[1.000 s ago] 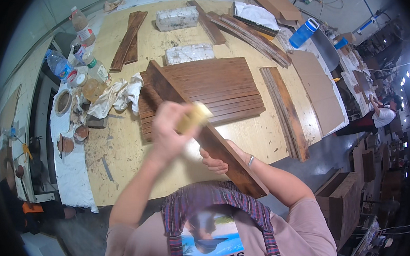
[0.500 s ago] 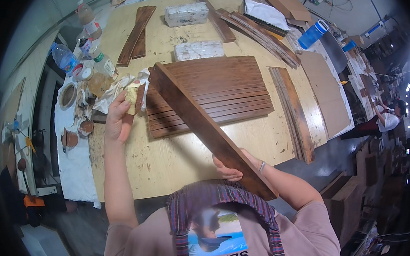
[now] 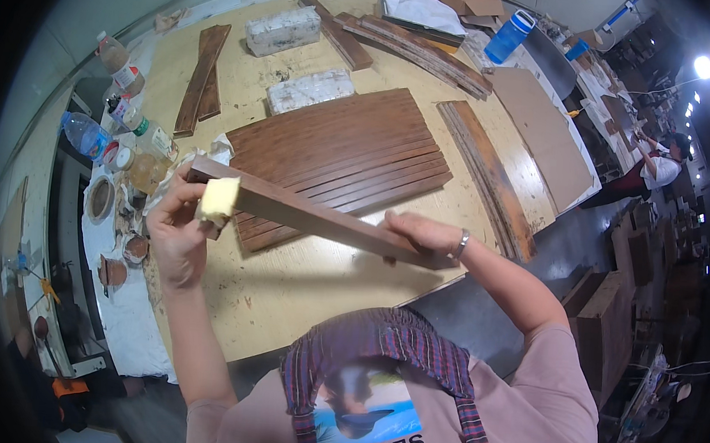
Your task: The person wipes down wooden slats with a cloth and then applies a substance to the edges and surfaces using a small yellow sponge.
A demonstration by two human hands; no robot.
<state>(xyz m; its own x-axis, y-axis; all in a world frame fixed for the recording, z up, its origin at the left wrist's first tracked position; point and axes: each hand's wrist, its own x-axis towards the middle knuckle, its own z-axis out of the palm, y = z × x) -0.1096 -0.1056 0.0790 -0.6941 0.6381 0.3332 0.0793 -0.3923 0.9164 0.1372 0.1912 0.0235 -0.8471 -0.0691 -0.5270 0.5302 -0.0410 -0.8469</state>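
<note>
My left hand [image 3: 177, 238] pinches a pale yellow sponge [image 3: 222, 197], dark along its lower edge. Its fingers are at the left end of a dark brown wooden board [image 3: 314, 219]; whether they also grip the board is hard to see. Around the board's right end my right hand [image 3: 425, 232] is closed, thumb on the upper side. The board is held above the table, narrow face showing. Under and beyond it lies a row of brown wooden slats [image 3: 343, 151] placed side by side.
Bottles [image 3: 157, 138] and jars crowd the left edge, near small stained cups [image 3: 113, 270]. Two white wrapped blocks [image 3: 284, 31] and more boards [image 3: 490, 177] lie on the table [image 3: 300, 304]. A blue bottle [image 3: 509, 38] stands far right. Another person [image 3: 662, 169] works beyond.
The board has swung flatter, its left end coming nearer and its right end lifting away from my body. My left hand has brought the sponge to the board's left end. The view has shifted slightly.
</note>
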